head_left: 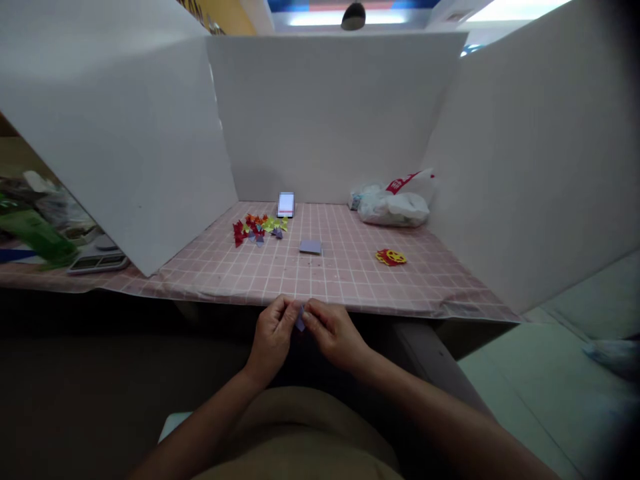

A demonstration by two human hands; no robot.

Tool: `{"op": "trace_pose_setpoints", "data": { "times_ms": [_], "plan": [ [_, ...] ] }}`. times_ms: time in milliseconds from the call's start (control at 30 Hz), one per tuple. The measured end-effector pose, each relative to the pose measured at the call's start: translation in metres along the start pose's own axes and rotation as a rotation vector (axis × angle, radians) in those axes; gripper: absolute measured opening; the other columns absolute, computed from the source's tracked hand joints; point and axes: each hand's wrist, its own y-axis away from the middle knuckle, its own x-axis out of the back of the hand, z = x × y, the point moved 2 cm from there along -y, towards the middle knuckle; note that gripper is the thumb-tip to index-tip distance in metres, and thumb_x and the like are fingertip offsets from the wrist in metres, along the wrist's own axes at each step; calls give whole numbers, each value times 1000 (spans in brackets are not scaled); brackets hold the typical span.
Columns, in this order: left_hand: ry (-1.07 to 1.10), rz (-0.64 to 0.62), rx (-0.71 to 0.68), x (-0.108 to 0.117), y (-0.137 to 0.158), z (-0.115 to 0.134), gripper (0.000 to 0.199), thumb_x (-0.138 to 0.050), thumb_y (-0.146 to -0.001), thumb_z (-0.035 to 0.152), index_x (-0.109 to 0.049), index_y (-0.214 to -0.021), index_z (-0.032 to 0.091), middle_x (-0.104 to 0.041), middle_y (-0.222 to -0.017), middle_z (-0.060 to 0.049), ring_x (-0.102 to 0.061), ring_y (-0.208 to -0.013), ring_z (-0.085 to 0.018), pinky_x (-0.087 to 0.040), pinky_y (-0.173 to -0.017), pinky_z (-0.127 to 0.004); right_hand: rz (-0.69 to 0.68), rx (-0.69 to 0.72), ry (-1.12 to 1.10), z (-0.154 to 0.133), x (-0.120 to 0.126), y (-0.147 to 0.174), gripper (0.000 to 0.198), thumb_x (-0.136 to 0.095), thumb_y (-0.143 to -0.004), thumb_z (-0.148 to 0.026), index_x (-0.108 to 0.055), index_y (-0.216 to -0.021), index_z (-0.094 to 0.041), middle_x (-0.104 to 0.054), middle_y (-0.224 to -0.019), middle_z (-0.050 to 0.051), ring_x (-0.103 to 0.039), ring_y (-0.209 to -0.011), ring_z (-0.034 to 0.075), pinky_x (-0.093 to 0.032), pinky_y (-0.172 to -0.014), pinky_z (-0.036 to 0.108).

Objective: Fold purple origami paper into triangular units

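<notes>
Between my two hands, just off the table's front edge, is a small piece of purple paper (pixel 300 320). My left hand (pixel 276 328) pinches it from the left side. From the right, the fingers of my right hand (pixel 334 328) close on the same piece, covering part of it. Its exact folded shape is too small to make out. On the table ahead lies a stack of purple paper squares (pixel 311 247). Farther left, a pile of small folded paper pieces (pixel 253 230) shows red, orange, yellow-green and purple.
A pink checked tablecloth (pixel 345 280) covers the table. Yellow and red flat cut-out pieces (pixel 391 257) lie at right, with a white plastic bag (pixel 395 207) behind. A phone (pixel 286 204) stands at the back. White panels (pixel 330 120) enclose three sides. Left outside are a scale (pixel 99 262) and green bottle (pixel 40 233).
</notes>
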Motion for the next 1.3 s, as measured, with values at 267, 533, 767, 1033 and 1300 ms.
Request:
{"op": "trace_pose_setpoints", "data": {
  "times_ms": [267, 533, 767, 1033, 1300],
  "plan": [
    [21, 43, -19, 6, 6, -3, 33, -55, -93, 41, -55, -70, 17, -51, -58, 4, -49, -54, -10, -41, -54, -21, -67, -15, -125, -1, -3, 2, 29, -47, -97, -29, -52, -71, -19, -52, -60, -3, -47, -52, 10, -35, -52, 23],
    [246, 107, 100, 8, 6, -7, 19, -72, -82, 32, -65, -82, 15, -68, -72, -1, -62, -64, -13, -52, -59, -22, 135, -52, -137, 3, 1, 3, 13, -56, -93, -26, -54, -82, -19, -54, -68, -3, -49, -57, 11, -38, -55, 24],
    [327, 147, 129, 7, 10, -12, 18, -77, -77, 28, -66, -82, 15, -71, -75, 0, -67, -67, -13, -56, -67, -25, 151, -2, -102, 1, -2, 7, 5, -54, -93, -20, -59, -93, -20, -59, -74, -1, -54, -62, 12, -43, -60, 26],
    [300, 186, 92, 10, 11, -13, 16, -76, -78, 29, -68, -80, 15, -70, -75, 0, -66, -69, -13, -57, -69, -25, 158, 56, 6, 0, -6, 8, 11, -52, -94, -19, -63, -92, -19, -62, -75, 1, -57, -66, 14, -43, -62, 26],
    [147, 161, -53, 12, 14, -15, 8, -70, -85, 26, -71, -87, 18, -73, -90, -4, -68, -84, -17, -57, -77, -28, 139, -274, -353, 2, -10, 5, 18, -58, -90, -32, -64, -83, -17, -55, -66, -3, -50, -47, 9, -39, -46, 23]
  ]
}}
